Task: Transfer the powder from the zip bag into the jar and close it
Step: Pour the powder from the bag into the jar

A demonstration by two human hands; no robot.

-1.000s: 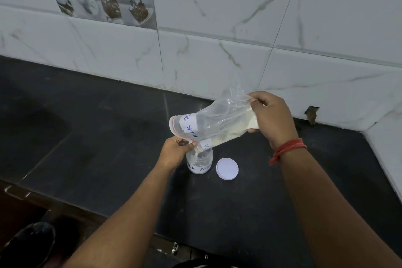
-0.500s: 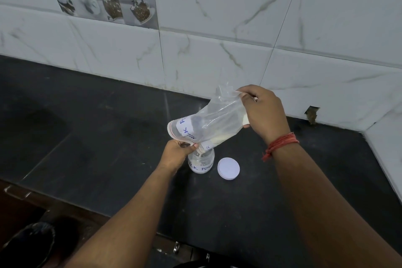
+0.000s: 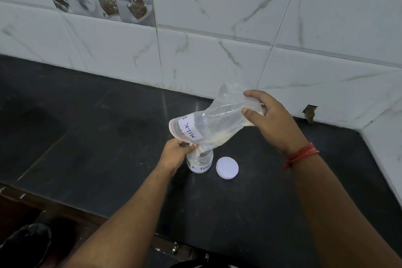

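Milk powder, pale and cream-coloured, lies along the lower fold of a clear zip bag that is held tilted over a small clear jar. The bag's mouth points down and to the left, its bottom end raised up and to the right. A white label with blue handwriting reading "MILK" sits near the mouth of the bag, and the jar carries similar blue lettering on its side.

The left hand has its grip closed on the bag's zip edge, pinching it just above the jar's open mouth, with the hand touching the jar's left side. The right hand holds the raised bottom end of the bag, thumb and fingers clamped on the crumpled plastic. A red thread band circles the right wrist.

The jar stands upright on the black table, with a thin layer of powder visible at its bottom. Its white round lid lies flat on the table just to the right of the jar, not touching it. White marble-patterned wall tiles rise behind the table.
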